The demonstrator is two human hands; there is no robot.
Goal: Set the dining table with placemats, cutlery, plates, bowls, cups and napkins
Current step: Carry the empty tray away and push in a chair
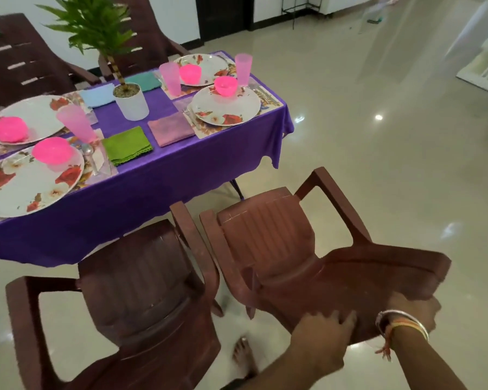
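Four floral plates [26,190], four pink bowls [52,150], three pink cups [76,123] in view and four folded napkins [127,146] sit with placemats [273,101] on the purple-clothed surface [141,190], around one potted plant [130,99]. Nearer, the left chair [141,277]. Left hand [324,333] and right hand [414,308] both grasp the right chair [279,235] by its back. Glossy tiled floor [378,164].

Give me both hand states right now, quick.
Left hand: grips the back edge of the tilted chair.
Right hand: holds the same chair back, fingers partly hidden behind it.
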